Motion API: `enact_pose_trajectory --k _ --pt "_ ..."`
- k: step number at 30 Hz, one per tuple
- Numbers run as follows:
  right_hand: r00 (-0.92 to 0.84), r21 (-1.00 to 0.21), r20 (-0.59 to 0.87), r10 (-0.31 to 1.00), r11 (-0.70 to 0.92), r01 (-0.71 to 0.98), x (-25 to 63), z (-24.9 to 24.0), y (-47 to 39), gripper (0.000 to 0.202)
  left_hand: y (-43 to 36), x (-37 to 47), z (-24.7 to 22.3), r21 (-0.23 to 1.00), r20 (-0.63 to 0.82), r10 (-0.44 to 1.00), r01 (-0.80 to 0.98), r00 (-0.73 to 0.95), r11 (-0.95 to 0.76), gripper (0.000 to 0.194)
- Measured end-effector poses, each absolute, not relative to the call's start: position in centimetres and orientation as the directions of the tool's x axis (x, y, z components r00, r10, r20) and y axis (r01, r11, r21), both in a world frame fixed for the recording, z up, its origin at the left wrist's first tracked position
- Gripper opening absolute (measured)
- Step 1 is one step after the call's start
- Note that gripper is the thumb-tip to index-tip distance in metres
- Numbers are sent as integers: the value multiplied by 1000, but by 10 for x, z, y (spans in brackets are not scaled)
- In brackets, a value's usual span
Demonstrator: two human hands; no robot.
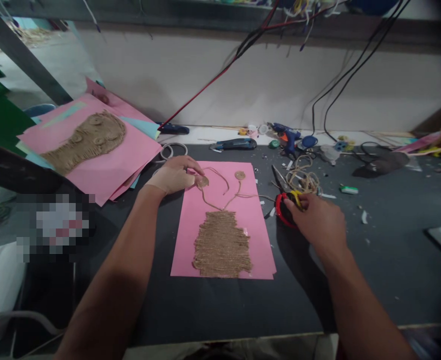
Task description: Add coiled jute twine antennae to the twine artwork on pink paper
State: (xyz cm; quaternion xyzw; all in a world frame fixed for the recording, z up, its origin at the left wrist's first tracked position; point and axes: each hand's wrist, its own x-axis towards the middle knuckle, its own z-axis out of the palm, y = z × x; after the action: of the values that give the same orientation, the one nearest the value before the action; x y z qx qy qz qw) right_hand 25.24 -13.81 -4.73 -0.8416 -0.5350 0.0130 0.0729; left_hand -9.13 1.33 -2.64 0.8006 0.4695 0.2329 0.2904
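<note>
A sheet of pink paper (pixel 226 200) lies in front of me with a block of brown twine rows (pixel 222 245) on its lower half. Two thin strands rise from the block, each leading to a small twine coil. My left hand (pixel 175 176) pinches at the left coil (pixel 203 182), with thumb and fingertips around its edge. The right coil (pixel 240 175) lies untouched on the paper. To the right of the sheet, my right hand (pixel 320 220) grips scissors (pixel 286 207) by their red and yellow handles, blades pointing away from me.
Loose twine (pixel 303 175) is bunched behind the scissors. A utility knife (pixel 233 144) and a blue glue gun (pixel 290 140) lie along the back. At left, stacked papers (pixel 110 165) carry another twine piece (pixel 89 137). Cables (pixel 239 52) hang overhead. Small scraps dot the dark table (pixel 213 315).
</note>
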Motion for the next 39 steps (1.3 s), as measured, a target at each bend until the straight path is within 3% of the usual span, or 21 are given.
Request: enact_pose_trajectory --k 3,7,11,17,19,23,31,39 --pt "384 -163 156 910 -359 919 252 -48 -139 42 16 -96 -32 653 118 890 641 440 -404 11" --pt "74 -225 264 962 -14 974 241 -41 -130 30 20 -96 -39 617 122 884 663 451 -424 18" --pt "-221 -336 190 957 275 901 215 -26 -108 30 24 -97 -44 561 138 863 680 486 -472 18" --pt "-509 -334 23 860 487 807 179 -16 -52 35 28 -102 -50 530 131 863 701 488 -477 15" --pt "-552 -329 -20 833 516 791 171 -19 -35 38 28 -104 -51 519 129 869 715 477 -469 16" --pt "-573 -317 -82 815 524 791 161 -25 -15 24 28 -106 -49 514 112 867 718 485 -469 15" --pt "-605 -409 -114 788 518 752 147 -23 -7 14 27 -110 -43 479 94 864 738 495 -475 6" --pt "-570 -400 -85 817 496 771 129 -30 -11 13 26 -110 -39 501 48 871 743 488 -444 10"
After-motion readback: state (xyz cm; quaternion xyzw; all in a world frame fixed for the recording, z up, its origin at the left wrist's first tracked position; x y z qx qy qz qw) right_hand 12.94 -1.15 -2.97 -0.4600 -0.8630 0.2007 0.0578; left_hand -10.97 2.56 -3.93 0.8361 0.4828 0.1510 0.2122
